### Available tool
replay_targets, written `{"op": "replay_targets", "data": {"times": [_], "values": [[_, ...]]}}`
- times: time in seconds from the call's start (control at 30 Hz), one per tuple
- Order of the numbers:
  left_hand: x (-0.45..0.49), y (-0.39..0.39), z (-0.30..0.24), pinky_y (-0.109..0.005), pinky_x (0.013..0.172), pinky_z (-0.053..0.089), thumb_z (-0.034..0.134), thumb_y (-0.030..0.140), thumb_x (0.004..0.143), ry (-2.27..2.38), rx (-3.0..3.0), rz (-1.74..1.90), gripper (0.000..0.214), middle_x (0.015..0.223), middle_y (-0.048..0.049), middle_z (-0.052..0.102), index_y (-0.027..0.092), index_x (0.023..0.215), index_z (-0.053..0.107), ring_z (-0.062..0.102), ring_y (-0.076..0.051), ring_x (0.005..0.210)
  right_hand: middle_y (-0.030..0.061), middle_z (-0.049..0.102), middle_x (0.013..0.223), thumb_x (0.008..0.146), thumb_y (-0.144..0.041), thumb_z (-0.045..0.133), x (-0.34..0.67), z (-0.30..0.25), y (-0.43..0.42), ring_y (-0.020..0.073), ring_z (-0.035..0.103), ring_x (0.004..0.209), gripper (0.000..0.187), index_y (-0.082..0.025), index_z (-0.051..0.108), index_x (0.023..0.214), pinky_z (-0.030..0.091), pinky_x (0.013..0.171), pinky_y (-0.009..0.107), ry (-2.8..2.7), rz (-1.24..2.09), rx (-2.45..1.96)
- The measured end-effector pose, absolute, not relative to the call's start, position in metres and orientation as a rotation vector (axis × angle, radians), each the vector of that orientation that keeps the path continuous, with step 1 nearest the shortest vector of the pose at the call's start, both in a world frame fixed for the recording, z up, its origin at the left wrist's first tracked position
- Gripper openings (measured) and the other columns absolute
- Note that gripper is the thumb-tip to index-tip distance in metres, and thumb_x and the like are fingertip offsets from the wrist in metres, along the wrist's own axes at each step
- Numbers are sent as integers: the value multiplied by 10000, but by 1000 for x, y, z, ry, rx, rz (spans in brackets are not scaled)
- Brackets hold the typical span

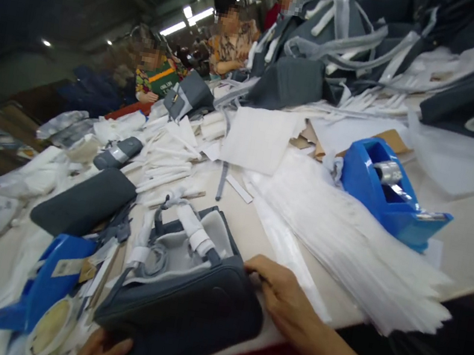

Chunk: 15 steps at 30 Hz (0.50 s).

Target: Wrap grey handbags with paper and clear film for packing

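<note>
A dark grey-blue handbag (pixel 186 309) lies tilted at the table's near edge, its light lining showing at the open top. White wrapping covers parts of its handles (pixel 194 228), and a coiled strap lies by the opening. My right hand (pixel 281 292) grips the bag's right upper side, with the fingertips partly hidden behind it. At the lower left corner, my left hand (pixel 103 353) holds the bag with the thumb on the near face; its other fingers are mostly out of sight.
Blue tape dispensers stand at right (pixel 392 193) and left (pixel 51 282), with a roll of tape (pixel 50 325) by the left one. A fan of white sheets (pixel 337 232) spreads rightward. More dark bags (pixel 285 82) are piled behind. Several people work across the table.
</note>
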<state>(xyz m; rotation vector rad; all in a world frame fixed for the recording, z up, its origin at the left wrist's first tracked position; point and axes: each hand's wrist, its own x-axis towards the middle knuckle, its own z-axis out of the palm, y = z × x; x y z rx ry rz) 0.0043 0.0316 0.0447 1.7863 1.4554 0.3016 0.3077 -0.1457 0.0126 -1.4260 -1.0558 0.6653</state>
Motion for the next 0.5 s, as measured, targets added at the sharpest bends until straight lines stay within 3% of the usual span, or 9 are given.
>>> {"op": "replay_targets", "data": {"times": [0.1,0.2,0.37,0.5], "values": [[5,32,46,-458,981,482,771,599,434,1364,1636,344,554,877,-56,739,227,843,739,609,-377,1053,38,646,940,886,-258,441,292,24,-146,172,612,884,232,-208,582,1064,486,811,312,-798,652,-1442],[4,33,49,-463,929,514,791,568,388,1324,1609,317,548,830,-67,738,201,791,733,627,-382,1008,44,648,977,813,-320,584,270,26,-141,199,627,899,373,-222,543,1170,504,810,333,-792,675,-1494],[-4,33,44,-466,894,526,770,557,486,1198,1576,343,479,834,-63,731,193,793,729,648,-359,949,87,592,1229,740,-321,654,254,21,-133,273,539,1161,721,-248,364,1397,420,988,448,-826,637,-1618],[-13,37,34,-487,956,485,768,520,551,1052,1535,322,536,956,-79,720,184,964,708,608,-368,1047,74,624,1183,725,-338,668,267,33,-128,276,558,1125,724,-241,401,1390,430,969,441,-991,741,-1616]]}}
